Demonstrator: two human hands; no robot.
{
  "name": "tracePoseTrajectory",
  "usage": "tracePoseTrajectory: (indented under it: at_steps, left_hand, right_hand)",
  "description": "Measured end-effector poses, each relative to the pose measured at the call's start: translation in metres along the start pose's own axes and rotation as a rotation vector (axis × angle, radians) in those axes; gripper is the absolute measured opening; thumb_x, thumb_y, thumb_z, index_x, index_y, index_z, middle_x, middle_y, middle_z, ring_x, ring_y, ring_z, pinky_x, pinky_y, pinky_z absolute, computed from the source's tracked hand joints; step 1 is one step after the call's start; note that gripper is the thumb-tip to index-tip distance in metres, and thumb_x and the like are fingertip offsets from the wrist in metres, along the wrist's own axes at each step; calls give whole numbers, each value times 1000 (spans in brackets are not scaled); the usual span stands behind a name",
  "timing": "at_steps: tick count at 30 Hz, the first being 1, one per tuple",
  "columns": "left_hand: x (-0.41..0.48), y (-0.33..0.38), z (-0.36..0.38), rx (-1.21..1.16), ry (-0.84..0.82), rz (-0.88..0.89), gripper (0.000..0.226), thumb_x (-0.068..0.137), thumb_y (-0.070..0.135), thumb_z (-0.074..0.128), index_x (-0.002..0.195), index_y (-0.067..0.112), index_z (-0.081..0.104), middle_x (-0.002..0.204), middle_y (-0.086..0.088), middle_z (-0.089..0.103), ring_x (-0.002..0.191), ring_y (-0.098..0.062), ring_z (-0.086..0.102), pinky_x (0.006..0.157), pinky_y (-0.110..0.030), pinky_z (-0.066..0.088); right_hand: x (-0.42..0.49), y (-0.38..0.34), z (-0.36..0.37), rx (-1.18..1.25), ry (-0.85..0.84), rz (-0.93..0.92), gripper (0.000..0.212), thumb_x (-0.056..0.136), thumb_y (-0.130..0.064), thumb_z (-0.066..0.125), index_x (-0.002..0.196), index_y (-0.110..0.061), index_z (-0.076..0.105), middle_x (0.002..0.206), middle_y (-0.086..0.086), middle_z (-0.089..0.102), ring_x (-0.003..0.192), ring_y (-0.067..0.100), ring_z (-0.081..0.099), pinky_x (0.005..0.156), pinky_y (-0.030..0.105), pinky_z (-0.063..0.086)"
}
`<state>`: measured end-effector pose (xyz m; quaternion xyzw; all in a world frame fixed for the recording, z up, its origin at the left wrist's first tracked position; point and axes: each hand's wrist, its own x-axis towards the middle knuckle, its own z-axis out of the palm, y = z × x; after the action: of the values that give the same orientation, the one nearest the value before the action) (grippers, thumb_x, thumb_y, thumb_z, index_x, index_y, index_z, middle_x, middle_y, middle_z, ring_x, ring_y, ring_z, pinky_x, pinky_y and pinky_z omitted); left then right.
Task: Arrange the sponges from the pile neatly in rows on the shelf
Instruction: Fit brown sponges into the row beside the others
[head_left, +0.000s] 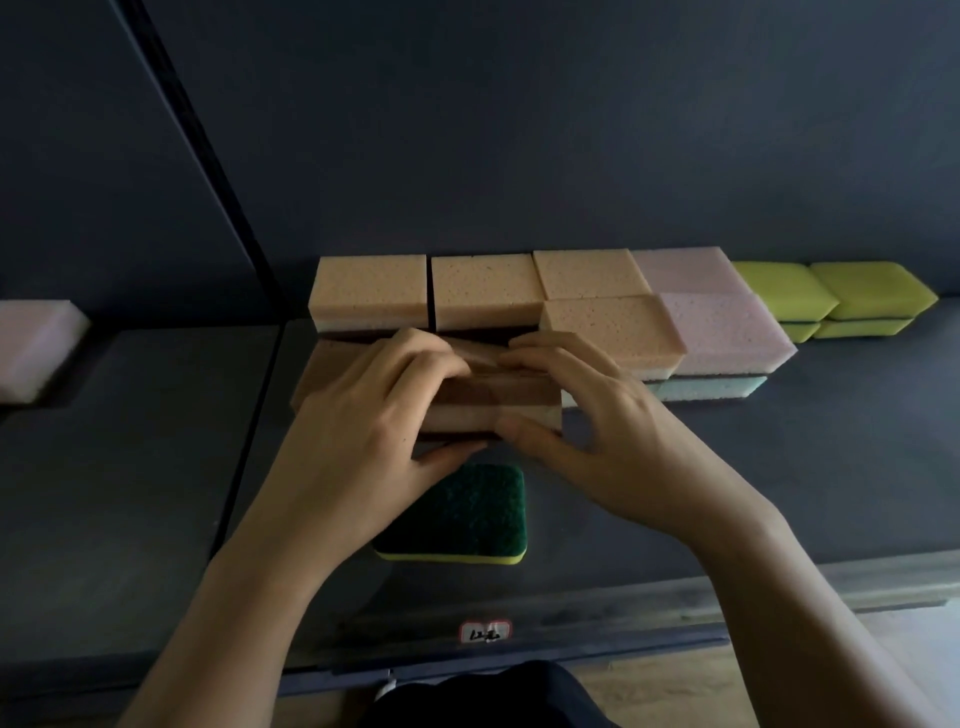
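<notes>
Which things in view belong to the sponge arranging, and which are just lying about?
Job: held sponges; orange row; pink sponges; yellow sponges; green-topped sponge; shelf.
Lying about: label; upright; floor.

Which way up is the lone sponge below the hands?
Scourer side up: the green sponge shows its dark pad on top, yellow foam underneath.

Both hands' (363, 436) grip on orange sponge stack (498, 400), dark shelf (779, 467)

Porous foam sponges (485, 291), matt shelf (779, 493)
</notes>
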<state>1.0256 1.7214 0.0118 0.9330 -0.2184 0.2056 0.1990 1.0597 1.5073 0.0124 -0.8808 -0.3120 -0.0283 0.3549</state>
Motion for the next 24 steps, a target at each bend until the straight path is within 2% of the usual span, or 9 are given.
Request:
tracePoseTrajectory:
  at_steps: [5,10,14,17,19,21,23,24]
  left_hand:
    - [-1,0,-2,-18,-48,-17,50,77,48,72,111,13,60,119,4,55,106,-8,50,77,-27,51]
    - [-2,-4,1,-92,-131,-58,54,76,56,71,112,18,58,136,8,51,120,-1,44,92,-21,41]
    - [3,-1,0,-100,-154,-73,51,75,57,67,109,20,58,109,11,59,99,5,44,78,-10,38]
    - [5,-2,-2,-129,-131,-109,56,72,59,66,112,20,58,109,12,59,101,4,45,80,-12,40]
    - [5,-5,-2,-149,-126,-126,56,70,60,68,112,24,56,113,14,57,104,4,46,81,-16,45]
    - [6,-8,-2,-152,-114,-126,57,72,64,67,113,26,54,116,14,56,108,-1,50,84,-29,51]
    - [9,-10,-2,-128,-97,-112,59,74,65,60,116,24,53,120,12,55,111,-9,54,87,-41,51]
    - [11,-11,-1,-107,-93,-103,60,75,64,59,118,23,53,123,11,54,114,-11,54,88,-44,51]
  right_hand:
    - [2,4,0,40,-2,-35,44,88,-34,72,126,-16,62,119,-8,63,112,6,57,92,26,48]
    - [3,7,1,-15,32,-181,42,84,-26,76,122,-13,65,125,-5,59,119,11,53,99,27,45]
    - [4,8,-2,-4,37,-217,44,86,-29,75,124,-11,64,128,-1,58,123,12,52,101,29,45]
    - [2,9,-10,15,79,-150,45,92,-30,68,131,-13,58,133,-4,56,128,9,49,104,27,43]
    - [0,12,-15,6,133,-117,38,97,-24,60,133,-14,57,133,-6,57,129,5,48,104,20,40]
    - [1,19,-17,-47,178,-83,35,96,-17,59,131,-14,58,131,-7,57,128,3,48,103,15,37]
    - [1,27,-16,-135,200,-48,37,93,-15,62,130,-15,59,131,-5,58,128,7,48,105,17,37]
    - [2,32,-15,-181,199,-34,39,92,-18,64,130,-14,59,132,-4,58,129,10,48,106,23,39]
